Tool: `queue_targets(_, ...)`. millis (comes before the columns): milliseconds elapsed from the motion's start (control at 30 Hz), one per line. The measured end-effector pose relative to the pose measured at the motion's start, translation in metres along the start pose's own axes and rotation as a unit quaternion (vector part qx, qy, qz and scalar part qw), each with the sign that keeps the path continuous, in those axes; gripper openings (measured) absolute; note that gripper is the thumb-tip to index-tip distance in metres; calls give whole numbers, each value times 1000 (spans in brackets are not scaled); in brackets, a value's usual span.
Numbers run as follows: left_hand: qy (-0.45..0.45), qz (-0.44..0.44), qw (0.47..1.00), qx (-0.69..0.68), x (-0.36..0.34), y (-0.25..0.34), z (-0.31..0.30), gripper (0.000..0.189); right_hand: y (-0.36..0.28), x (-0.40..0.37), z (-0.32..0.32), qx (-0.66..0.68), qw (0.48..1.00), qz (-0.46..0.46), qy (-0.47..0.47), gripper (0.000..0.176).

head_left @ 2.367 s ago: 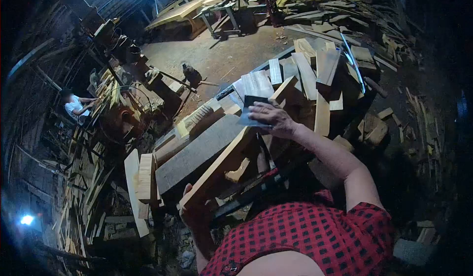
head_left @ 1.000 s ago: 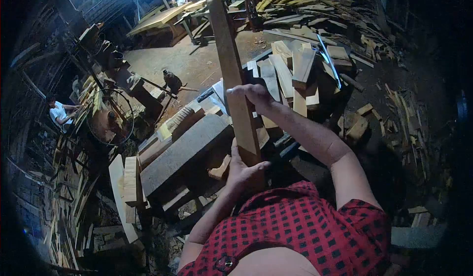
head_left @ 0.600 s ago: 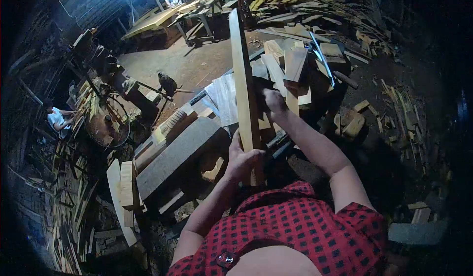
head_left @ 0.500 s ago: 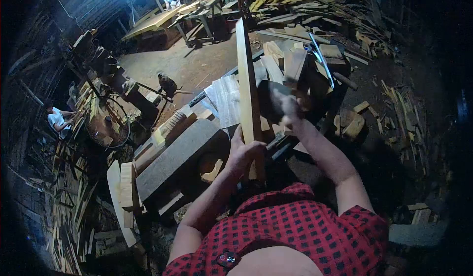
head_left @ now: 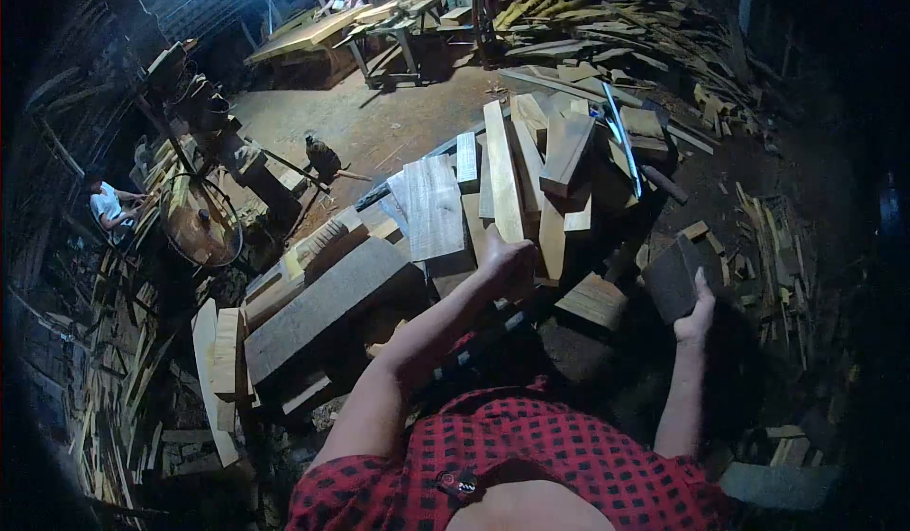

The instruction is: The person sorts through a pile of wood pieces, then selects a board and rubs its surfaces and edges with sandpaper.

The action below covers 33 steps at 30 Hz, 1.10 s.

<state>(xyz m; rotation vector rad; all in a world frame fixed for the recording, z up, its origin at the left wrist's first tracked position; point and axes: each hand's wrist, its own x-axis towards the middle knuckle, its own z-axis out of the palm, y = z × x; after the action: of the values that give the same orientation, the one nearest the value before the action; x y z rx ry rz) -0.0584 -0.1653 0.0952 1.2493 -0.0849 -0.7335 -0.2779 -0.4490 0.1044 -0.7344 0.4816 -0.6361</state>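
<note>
My left hand [head_left: 507, 264] is closed round the near end of a long, pale wooden strip [head_left: 503, 166], which reaches away from me over a heap of cut wood. Off to the right, my right hand [head_left: 697, 318] grips a dark flat block [head_left: 671, 277] by its lower edge, thumb up along its side. I cannot tell what the block is made of. Beside the strip lie a wide grey-brown board [head_left: 431, 207] and a thick wooden block [head_left: 569, 152]. Another wooden block [head_left: 591, 302] sits between my hands.
A large grey squared beam [head_left: 327, 308] lies at left front. A blue-white straight bar [head_left: 622, 137] leans on the heap's right side. Two people work farther off, one at a far bench [head_left: 332, 33], one by a round pan [head_left: 201, 223]. Scrap wood [head_left: 607, 28] is piled behind.
The pale strip, held upright before, has tipped forward and down onto the heap with my left hand. My right hand has moved from the strip's side out to the right with the dark block.
</note>
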Motion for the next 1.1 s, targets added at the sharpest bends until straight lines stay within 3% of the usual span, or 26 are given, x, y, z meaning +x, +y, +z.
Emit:
queue_targets(33,50,42,994,88,51,-45,-34,53,1,-5,1,0,1000,10,12,41)
queue_targets(67,53,43,994,87,52,-46,-29,53,4,-9,2,0,999,21,25,41)
queue_targets(133,141,217,914,311,51,-46,-25,67,19,-10,4,-1,999,28,20,40)
queue_targets(200,109,217,926,290,53,-46,-35,77,39,-4,1,-2,999,36,18,38)
queue_targets(300,81,202,922,320,29,-29,-35,71,59,-2,11,34,996,54,-55,36)
queue_targets(367,4,135,924,359,-20,6,-22,59,69,-4,18,30,995,68,-60,35)
queue_targets(400,7,132,925,357,-36,13,-22,59,74,-6,22,27,994,81,-64,34)
queue_targets(467,40,-3,947,318,-63,13,-27,53,76,-20,40,39,993,89,-74,33)
queue_targets(500,58,59,941,329,-68,3,-39,56,79,-23,43,36,991,109,-71,32)
queue_targets(533,59,55,942,327,-71,1,-56,56,82,-26,45,33,989,128,-67,32)
queue_targets(600,82,174,810,554,-97,26,-71,61,86,-36,54,20,987,142,-71,30)
queue_targets(667,212,235,646,694,-101,26,-89,58,94,-40,55,9,985,154,-79,29)
queue_targets(733,231,222,654,685,-102,39,-93,60,113,-41,49,-10,985,146,-91,28)
queue_targets(800,284,221,595,719,-97,46,-98,66,115,-54,59,16,978,178,-110,34)
queue_targets(833,292,194,582,734,-90,48,-103,77,116,-59,65,18,977,177,-119,36)
queue_targets(933,282,121,560,769,-62,42,-127,83,133,-60,52,-25,985,131,-112,42)
queue_targets(1000,284,107,588,750,-63,49,-122,87,119,-79,70,-17,976,176,-128,27)
queue_targets(1033,282,90,615,731,-63,52,-120,92,125,-74,59,-32,978,169,-120,29)
queue_targets(1100,278,71,608,740,-71,65,-110,94,138,-61,32,-38,975,185,-116,30)
